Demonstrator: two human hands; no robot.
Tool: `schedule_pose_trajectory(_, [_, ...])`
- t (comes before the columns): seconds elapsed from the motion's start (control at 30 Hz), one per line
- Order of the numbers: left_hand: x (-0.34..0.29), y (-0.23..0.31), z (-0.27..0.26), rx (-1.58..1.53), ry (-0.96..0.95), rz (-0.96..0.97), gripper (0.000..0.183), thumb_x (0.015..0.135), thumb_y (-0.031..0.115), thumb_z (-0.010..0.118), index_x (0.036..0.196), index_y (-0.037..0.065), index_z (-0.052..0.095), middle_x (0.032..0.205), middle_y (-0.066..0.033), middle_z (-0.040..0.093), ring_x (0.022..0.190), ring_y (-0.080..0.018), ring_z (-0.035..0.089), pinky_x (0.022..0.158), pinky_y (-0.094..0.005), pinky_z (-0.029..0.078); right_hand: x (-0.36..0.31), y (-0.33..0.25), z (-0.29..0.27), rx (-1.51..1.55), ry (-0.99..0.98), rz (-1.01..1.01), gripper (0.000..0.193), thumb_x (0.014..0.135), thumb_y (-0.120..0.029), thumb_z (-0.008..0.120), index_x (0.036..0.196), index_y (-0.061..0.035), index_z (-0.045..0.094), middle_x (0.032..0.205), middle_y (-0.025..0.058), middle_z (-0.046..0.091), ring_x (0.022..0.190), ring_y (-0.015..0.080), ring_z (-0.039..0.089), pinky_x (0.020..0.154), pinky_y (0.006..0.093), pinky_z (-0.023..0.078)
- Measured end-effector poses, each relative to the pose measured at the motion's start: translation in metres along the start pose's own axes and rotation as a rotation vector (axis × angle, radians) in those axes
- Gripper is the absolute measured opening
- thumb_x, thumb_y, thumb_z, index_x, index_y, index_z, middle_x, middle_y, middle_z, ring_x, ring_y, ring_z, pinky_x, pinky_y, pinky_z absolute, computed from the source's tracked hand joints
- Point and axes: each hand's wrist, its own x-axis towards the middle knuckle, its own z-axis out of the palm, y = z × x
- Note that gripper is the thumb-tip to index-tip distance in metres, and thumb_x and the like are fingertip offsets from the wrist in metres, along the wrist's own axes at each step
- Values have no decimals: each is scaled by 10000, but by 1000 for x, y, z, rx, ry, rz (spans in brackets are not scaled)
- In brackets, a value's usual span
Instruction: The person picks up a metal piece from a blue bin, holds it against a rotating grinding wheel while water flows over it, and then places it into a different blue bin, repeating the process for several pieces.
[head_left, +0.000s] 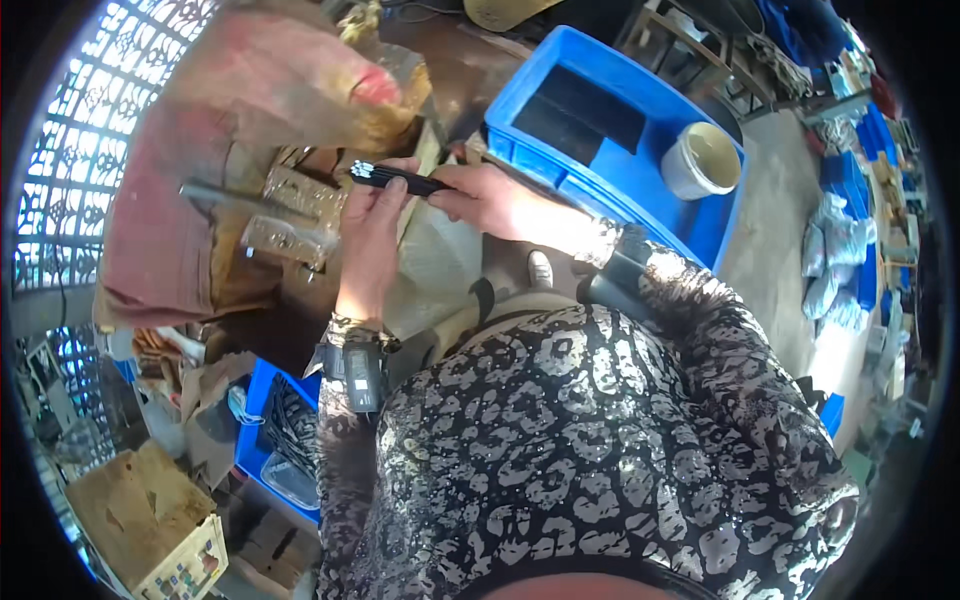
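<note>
A bundle of thin black rods [415, 184] with bright, pale ends lies across both hands in front of me. My left hand [372, 225] is closed around its left part, the thumb on top and the pale ends poking out beyond the fingers. At the other end my right hand [485, 198] pinches the bundle between thumb and fingers. Just left of the hands is a machine with shiny, greasy metal blocks [290, 240] and a metal bar [225, 195] sticking out to the left. I cannot make out what the rods are.
Ahead to the right stands a large blue tub [600, 190] holding a white bucket [703, 160]. A reddish cloth-like cover [170, 200] drapes the machine's left side. Lower left are a blue crate [258, 400] with dark strands and a cardboard box [135, 510]. Bags [832, 245] lie far right.
</note>
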Motion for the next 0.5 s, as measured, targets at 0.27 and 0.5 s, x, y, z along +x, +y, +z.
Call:
schedule_pose_trajectory(0.27, [58, -42, 19, 547, 204, 295, 312, 960, 36, 539, 1268, -8, 533, 1153, -84, 628, 1052, -148, 575, 926, -265, 451, -94, 153, -186, -859, 69, 565, 233, 826, -182, 552, 838, 4, 693, 888, 244, 670, 874, 385, 662, 748, 464, 531])
schedule_pose_trajectory(0.5, [61, -50, -24, 1095, 281, 441, 309, 937, 72, 561, 1227, -34, 566, 1202, -127, 601, 1090, -213, 562, 971, -312, 424, -161, 255, -195, -1065, -195, 679, 179, 797, -194, 586, 828, -112, 741, 911, 114, 712, 871, 328, 685, 682, 416, 558])
